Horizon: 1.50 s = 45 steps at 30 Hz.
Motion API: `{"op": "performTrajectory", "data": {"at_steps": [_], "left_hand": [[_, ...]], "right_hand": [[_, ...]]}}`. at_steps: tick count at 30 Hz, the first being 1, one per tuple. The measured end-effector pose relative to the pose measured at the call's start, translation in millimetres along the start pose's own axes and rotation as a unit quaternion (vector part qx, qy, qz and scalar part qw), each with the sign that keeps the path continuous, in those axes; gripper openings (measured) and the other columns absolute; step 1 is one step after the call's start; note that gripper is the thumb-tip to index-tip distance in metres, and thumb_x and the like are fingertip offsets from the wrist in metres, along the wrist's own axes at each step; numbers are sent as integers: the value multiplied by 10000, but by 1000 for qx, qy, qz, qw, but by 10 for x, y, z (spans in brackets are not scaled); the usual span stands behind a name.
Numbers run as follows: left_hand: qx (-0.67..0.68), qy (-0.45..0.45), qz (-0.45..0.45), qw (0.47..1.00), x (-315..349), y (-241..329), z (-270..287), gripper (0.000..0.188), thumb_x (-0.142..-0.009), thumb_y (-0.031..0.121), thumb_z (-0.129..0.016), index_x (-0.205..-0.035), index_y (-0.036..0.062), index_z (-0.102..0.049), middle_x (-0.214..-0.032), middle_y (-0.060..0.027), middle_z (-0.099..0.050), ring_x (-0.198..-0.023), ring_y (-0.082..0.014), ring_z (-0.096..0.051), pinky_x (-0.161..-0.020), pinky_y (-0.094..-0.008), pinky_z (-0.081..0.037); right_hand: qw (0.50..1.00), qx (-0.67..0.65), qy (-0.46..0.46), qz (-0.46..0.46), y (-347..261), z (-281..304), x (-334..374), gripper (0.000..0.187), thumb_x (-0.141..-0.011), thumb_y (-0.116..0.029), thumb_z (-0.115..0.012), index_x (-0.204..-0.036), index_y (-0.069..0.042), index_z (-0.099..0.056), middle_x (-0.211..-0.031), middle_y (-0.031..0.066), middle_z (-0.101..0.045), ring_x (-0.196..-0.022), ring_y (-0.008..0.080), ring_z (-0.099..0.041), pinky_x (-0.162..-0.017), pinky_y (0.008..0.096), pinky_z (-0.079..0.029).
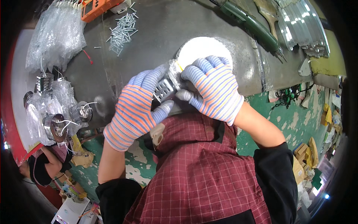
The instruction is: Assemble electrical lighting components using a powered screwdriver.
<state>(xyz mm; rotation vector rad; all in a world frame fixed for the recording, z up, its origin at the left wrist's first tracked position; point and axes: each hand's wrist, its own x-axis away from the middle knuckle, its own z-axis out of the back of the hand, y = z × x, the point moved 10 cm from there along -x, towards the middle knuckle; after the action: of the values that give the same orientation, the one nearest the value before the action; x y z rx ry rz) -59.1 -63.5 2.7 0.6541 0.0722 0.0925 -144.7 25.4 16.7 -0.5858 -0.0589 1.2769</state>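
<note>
Over the grey bench [158,35], a slotted silver metal part [163,90] is clamped by the left grip [137,102]. The right grip [215,89] is unclear.

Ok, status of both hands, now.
Left hand: closed around the slotted metal part.
Right hand: fingers curled at the clear plastic beside that part; whether it grips cannot be told.

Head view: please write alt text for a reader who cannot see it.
A gloved left hand holds a slotted metal part; the gloved right hand touches plastic beside it. Loose screws and a green power tool lie on the dark workbench.
</note>
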Motion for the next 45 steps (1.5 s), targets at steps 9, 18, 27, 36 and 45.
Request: {"op": "performTrajectory", "data": {"at_steps": [9, 18, 27, 36, 45], "left_hand": [[-31, 132, 53, 989, 29, 25, -69, 721, -660, 264, -872, -1303, 101, -589, -1305, -186, -557, -1149, -384, -576, -969, -473, -501], [-47, 68, -2, 997, -183, 53, 0, 629, -639, 252, -899, -1171, 49, -632, -1204, -209, -617, -1064, -409, -637, -918, -442, -541], [-34, 72, 36, 996, 59, 41, 3, 689, -689, 427, -843, -1259, 102, -634, -1278, -204, -576, -1139, -414, -565, -988, -477, -479], [-63, 36, 34, 997, -22, 78, -90, 639, -703, 415, -823, -1250, 121, -668, -1207, -207, -602, -1074, -404, -587, -933, -481, -496], [-53, 47, 74, 995, 60, -54, -97, 569, -732, 384, -811, -1223, 130, -678, -1193, -154, -604, -1094, -357, -570, -945, -464, -476]], "right_hand": [[996, -3, 72, -52, 363, 112, 5, 181, -735, -203, -698, -839, -64, -650, -782, 149, -593, -779, 373, -586, -713, 458, -473], [996, -53, 65, -8, 275, 143, -24, 264, -743, -210, -688, -993, -124, -708, -923, 133, -618, -873, 353, -603, -793, 479, -484], [996, -19, -82, 38, 187, 61, -452, 181, -829, -244, -648, -939, -111, -702, -919, 112, -650, -918, 346, -613, -824, 451, -493], [942, 215, -227, 126, -233, -872, -1771, 183, -836, -83, -627, -996, -73, -714, -924, 183, -712, -925, 353, -692, -813, 434, -558], [868, -442, -178, -143, -5, -284, -801, 225, -842, -147, -743, -991, 20, -718, -920, 98, -725, -830, 162, -707, -718, 303, -555]]}}
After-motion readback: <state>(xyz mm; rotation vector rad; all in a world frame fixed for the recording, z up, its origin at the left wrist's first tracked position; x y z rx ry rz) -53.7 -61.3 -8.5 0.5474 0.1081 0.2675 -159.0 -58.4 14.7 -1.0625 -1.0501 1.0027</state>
